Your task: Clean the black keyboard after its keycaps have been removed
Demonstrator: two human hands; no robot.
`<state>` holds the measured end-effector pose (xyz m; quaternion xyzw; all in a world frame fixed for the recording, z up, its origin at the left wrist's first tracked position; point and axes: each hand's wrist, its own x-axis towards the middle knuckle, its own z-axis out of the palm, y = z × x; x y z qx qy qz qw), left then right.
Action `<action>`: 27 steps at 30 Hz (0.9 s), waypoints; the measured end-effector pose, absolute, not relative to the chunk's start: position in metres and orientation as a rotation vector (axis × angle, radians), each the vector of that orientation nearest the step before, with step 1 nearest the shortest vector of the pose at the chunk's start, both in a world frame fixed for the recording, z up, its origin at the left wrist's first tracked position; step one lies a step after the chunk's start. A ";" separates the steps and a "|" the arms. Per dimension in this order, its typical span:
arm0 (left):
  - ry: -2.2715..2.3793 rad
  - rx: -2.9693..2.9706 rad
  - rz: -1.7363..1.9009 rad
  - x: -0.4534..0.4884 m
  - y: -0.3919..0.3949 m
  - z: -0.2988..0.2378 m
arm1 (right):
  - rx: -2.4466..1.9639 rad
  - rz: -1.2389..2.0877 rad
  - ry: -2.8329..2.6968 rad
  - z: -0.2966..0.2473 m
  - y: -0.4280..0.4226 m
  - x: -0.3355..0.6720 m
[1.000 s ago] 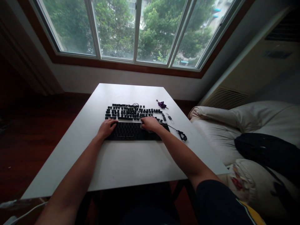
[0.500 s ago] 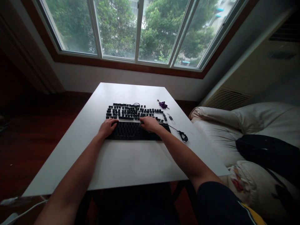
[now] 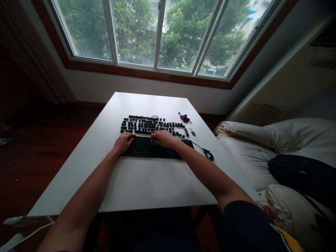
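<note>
A black keyboard (image 3: 143, 148) with its keycaps off lies across the white table. At its left end my left hand (image 3: 124, 141) grips the edge, thumb along the top. Over the keyboard's middle, near the back edge, my right hand (image 3: 163, 138) is closed in a pinch. Something small and pale shows below those fingers, too hidden to name. Behind the keyboard, loose black keycaps (image 3: 145, 124) lie in rough rows, and a long spacebar keycap (image 3: 142, 132) sits close to the back edge.
Right of the keyboard lies a coiled black cable (image 3: 208, 154). A purple cloth-like item (image 3: 184, 118) and a small clear-and-black tool (image 3: 193, 133) rest farther back on the white table (image 3: 147, 185). A pale sofa (image 3: 241, 150) with a dark bag (image 3: 301, 171) stands to the right.
My right hand has moved a little left along the keyboard, still closed. My left hand stays at the left end. The whole view has shifted slightly.
</note>
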<state>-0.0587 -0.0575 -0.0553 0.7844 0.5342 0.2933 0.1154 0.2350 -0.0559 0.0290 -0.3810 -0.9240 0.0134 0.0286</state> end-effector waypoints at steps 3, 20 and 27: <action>1.549 2.311 0.856 -0.059 -0.058 -0.055 | -1.052 0.058 -2.721 0.020 -0.063 0.212; 1.565 2.303 0.871 -0.059 -0.058 -0.057 | -0.924 0.038 -2.632 -0.002 -0.062 0.232; 1.560 2.333 0.852 -0.058 -0.058 -0.055 | -0.720 0.123 -2.573 -0.026 -0.070 0.165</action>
